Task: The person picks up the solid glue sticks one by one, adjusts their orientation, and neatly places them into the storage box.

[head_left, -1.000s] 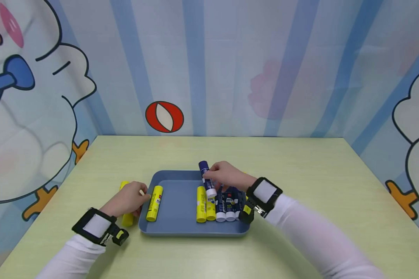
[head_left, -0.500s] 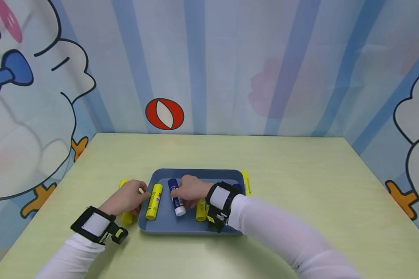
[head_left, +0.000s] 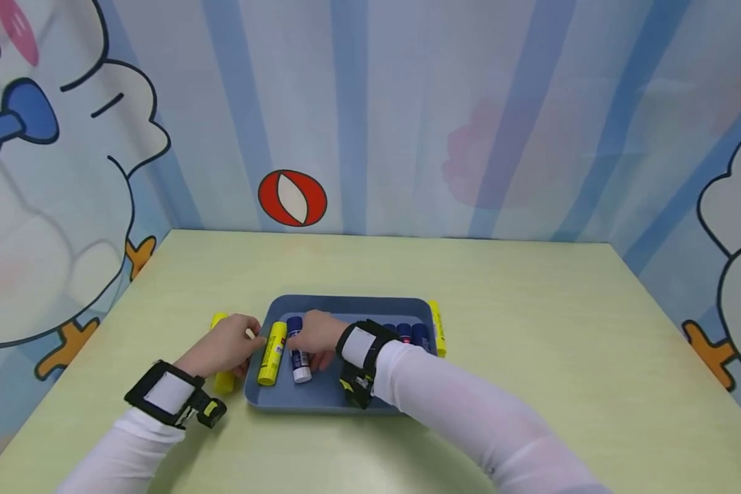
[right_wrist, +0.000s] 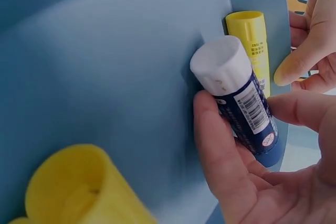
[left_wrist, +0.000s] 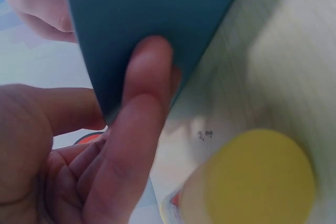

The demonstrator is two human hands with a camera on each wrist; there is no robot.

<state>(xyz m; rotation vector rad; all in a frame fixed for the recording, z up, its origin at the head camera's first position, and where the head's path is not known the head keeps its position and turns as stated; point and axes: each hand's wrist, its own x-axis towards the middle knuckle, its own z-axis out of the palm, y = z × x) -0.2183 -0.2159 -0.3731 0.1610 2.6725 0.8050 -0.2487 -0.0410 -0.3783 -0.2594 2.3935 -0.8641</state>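
Note:
My right hand point(head_left: 321, 334) pinches a dark blue glue stick with a white end point(head_left: 299, 363) inside the left part of the blue-grey tray point(head_left: 272, 405). In the right wrist view, thumb and fingers hold the blue glue stick point(right_wrist: 247, 108) by its sides, close beside a yellow glue stick point(right_wrist: 252, 40) at the tray's wall. My left hand point(head_left: 225, 345) pinches the tray's left rim. The left wrist view has its thumb and index finger on either side of the tray wall point(left_wrist: 152, 3).
Outside the tray, one yellow glue stick point(head_left: 224, 383) lies under the left hand and another yellow one point(head_left: 437, 329) at the right rim. Several blue glue sticks point(head_left: 420, 336) lie at the tray's right, partly behind the right arm. A yellow stick point(right_wrist: 100, 192) shows nearer the right wrist camera.
My right hand has carried the blue glue stick leftward from above the right-hand group, down beside the yellow one on the tray's left. The left hand stays at the rim.

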